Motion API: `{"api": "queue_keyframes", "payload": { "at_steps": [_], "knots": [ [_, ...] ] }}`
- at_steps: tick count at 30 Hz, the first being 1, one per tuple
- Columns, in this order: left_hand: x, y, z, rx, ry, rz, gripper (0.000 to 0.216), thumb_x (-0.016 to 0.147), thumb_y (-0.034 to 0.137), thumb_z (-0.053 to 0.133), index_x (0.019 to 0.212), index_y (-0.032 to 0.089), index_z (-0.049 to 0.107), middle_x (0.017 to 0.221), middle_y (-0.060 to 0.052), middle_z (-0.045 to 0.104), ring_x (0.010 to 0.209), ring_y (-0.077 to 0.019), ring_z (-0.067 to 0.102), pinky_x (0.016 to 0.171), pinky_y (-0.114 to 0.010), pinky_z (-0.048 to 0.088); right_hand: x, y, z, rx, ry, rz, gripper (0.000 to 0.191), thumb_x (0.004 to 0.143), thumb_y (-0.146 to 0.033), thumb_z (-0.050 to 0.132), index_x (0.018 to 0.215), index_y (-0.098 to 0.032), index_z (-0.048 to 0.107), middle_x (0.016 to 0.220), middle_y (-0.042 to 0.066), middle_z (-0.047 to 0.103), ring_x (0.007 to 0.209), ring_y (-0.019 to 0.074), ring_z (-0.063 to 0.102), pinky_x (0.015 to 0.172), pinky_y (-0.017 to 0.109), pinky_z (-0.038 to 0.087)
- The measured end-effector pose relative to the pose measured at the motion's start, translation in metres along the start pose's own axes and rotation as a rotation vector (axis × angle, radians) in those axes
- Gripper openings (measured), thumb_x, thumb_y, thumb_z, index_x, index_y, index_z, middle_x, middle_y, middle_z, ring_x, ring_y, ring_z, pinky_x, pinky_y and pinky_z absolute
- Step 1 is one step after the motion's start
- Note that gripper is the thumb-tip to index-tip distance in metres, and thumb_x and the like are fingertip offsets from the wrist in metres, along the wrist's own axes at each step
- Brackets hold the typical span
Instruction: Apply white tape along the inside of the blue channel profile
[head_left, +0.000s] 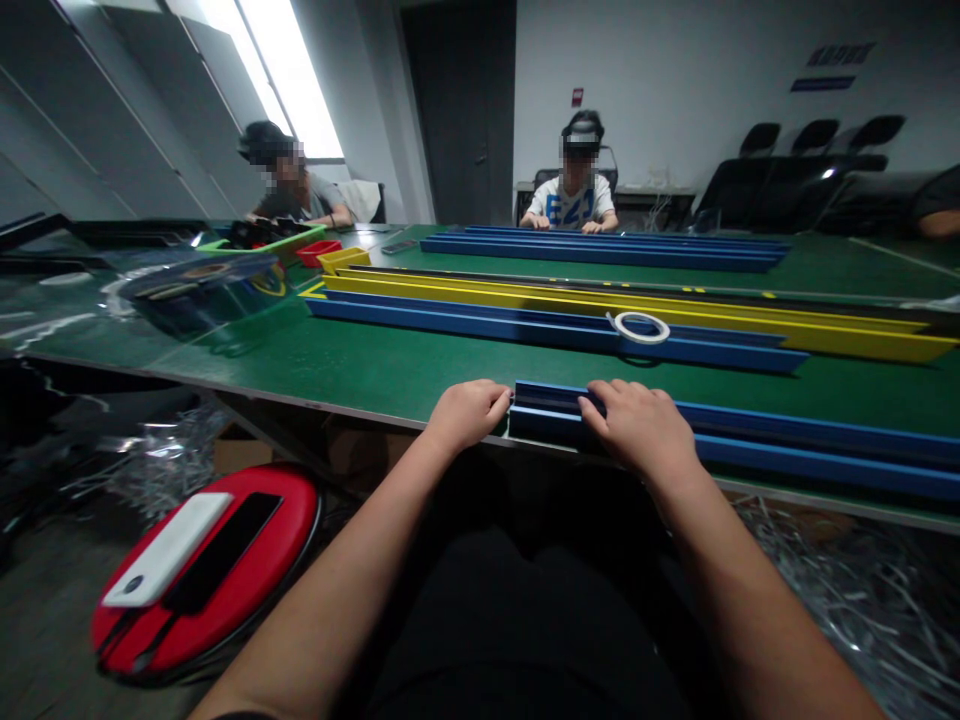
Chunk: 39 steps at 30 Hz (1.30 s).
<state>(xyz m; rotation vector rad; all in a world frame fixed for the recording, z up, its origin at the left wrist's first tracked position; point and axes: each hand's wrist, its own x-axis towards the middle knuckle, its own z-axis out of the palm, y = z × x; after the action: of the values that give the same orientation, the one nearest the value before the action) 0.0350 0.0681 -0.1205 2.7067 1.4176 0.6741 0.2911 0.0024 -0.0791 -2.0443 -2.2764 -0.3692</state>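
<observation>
A long blue channel rail [787,440] lies along the near edge of the green table [360,365]. My left hand [466,412] is curled in a loose fist against the rail's left end, with nothing visibly in it. My right hand [639,425] rests palm down on top of the rail near that same end, fingers curled over its far edge. A white tape ring [638,327] sits on another blue rail [540,326] farther back.
A yellow rail [675,310] and more blue rails [600,248] span the table's middle and back. Coloured bins [319,252] and plastic-wrapped items [202,285] stand at the left. Two people sit across the table. A red stool [206,565] carries two phones at the lower left.
</observation>
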Motion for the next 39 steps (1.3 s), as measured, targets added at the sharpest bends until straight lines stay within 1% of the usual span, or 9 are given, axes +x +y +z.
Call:
{"api": "queue_keyframes", "payload": {
  "at_steps": [3, 8, 15, 19, 23, 26, 28, 33, 39],
  "knots": [
    [-0.0011, 0.0013, -0.0008, 0.028, 0.004, 0.008, 0.041, 0.101, 0.04, 0.037, 0.099, 0.025, 0.075, 0.094, -0.004, 0.074, 0.089, -0.019, 0.067, 0.074, -0.028, 0.046, 0.0001, -0.0006, 0.0004, 0.0, -0.002, 0.002, 0.05, 0.101, -0.054, 0.027, 0.13, -0.025, 0.055, 0.115, 0.011, 0.067, 0.103, 0.0263, 0.06, 0.081, 0.037, 0.036],
    [0.0002, 0.001, -0.0031, -0.023, -0.019, 0.007, 0.04, 0.101, 0.038, 0.038, 0.098, 0.023, 0.075, 0.094, -0.005, 0.073, 0.09, -0.0181, 0.066, 0.08, -0.027, 0.047, 0.0, -0.0008, 0.0014, 0.0, 0.008, -0.002, 0.049, 0.101, -0.054, 0.027, 0.128, -0.025, 0.056, 0.114, 0.01, 0.067, 0.103, 0.0264, 0.06, 0.081, 0.038, 0.036],
    [0.0004, -0.0011, -0.0008, -0.029, -0.022, 0.004, 0.042, 0.102, 0.04, 0.034, 0.108, 0.025, 0.073, 0.102, -0.005, 0.074, 0.096, -0.0189, 0.067, 0.081, -0.028, 0.048, 0.001, -0.0005, 0.0004, 0.004, -0.01, 0.003, 0.049, 0.101, -0.053, 0.027, 0.129, -0.025, 0.056, 0.116, 0.011, 0.067, 0.104, 0.0263, 0.06, 0.082, 0.038, 0.036],
    [0.0032, -0.0037, -0.0002, -0.059, -0.072, -0.007, 0.044, 0.102, 0.042, 0.033, 0.108, 0.026, 0.073, 0.106, -0.004, 0.074, 0.1, -0.0201, 0.067, 0.082, -0.029, 0.048, 0.0002, -0.0003, 0.0007, -0.002, -0.001, 0.0, 0.049, 0.101, -0.053, 0.027, 0.128, -0.025, 0.056, 0.115, 0.01, 0.067, 0.104, 0.0263, 0.06, 0.081, 0.037, 0.036],
    [0.0058, -0.0052, -0.0022, -0.114, -0.092, -0.032, 0.044, 0.102, 0.042, 0.032, 0.108, 0.027, 0.073, 0.111, -0.003, 0.074, 0.103, -0.0203, 0.067, 0.085, -0.029, 0.049, -0.001, 0.0002, 0.0012, -0.006, 0.017, -0.006, 0.048, 0.101, -0.053, 0.027, 0.128, -0.025, 0.056, 0.114, 0.009, 0.067, 0.102, 0.0263, 0.061, 0.079, 0.037, 0.036],
    [0.0057, -0.0052, -0.0035, -0.141, -0.1, -0.032, 0.043, 0.102, 0.041, 0.032, 0.103, 0.027, 0.073, 0.11, -0.001, 0.074, 0.102, -0.0196, 0.067, 0.086, -0.029, 0.049, -0.001, 0.0, 0.0013, -0.009, 0.02, -0.006, 0.048, 0.101, -0.053, 0.027, 0.127, -0.026, 0.056, 0.114, 0.009, 0.067, 0.102, 0.0262, 0.061, 0.079, 0.037, 0.036],
    [0.0053, -0.0047, -0.0036, -0.144, -0.099, -0.024, 0.044, 0.102, 0.041, 0.032, 0.102, 0.027, 0.073, 0.108, -0.001, 0.074, 0.101, -0.0194, 0.067, 0.086, -0.029, 0.049, -0.0007, -0.0002, 0.0012, -0.01, 0.022, -0.007, 0.048, 0.101, -0.053, 0.027, 0.127, -0.025, 0.056, 0.114, 0.009, 0.067, 0.102, 0.026, 0.061, 0.08, 0.037, 0.036],
    [0.0051, -0.0031, -0.0022, -0.106, -0.071, -0.043, 0.044, 0.102, 0.043, 0.032, 0.108, 0.026, 0.073, 0.111, -0.003, 0.074, 0.103, -0.0199, 0.067, 0.085, -0.029, 0.048, 0.0, -0.0001, 0.0004, -0.006, 0.015, -0.004, 0.048, 0.101, -0.053, 0.027, 0.128, -0.026, 0.056, 0.114, 0.009, 0.067, 0.102, 0.0259, 0.061, 0.08, 0.037, 0.037],
    [0.0048, -0.0029, -0.0022, -0.098, -0.065, -0.036, 0.043, 0.102, 0.042, 0.033, 0.108, 0.027, 0.074, 0.107, -0.004, 0.075, 0.101, -0.0203, 0.067, 0.083, -0.029, 0.049, 0.0, -0.0012, -0.0023, 0.005, -0.013, 0.004, 0.049, 0.101, -0.052, 0.027, 0.13, -0.025, 0.055, 0.115, 0.01, 0.067, 0.105, 0.0265, 0.06, 0.082, 0.038, 0.037]
  ]
}}
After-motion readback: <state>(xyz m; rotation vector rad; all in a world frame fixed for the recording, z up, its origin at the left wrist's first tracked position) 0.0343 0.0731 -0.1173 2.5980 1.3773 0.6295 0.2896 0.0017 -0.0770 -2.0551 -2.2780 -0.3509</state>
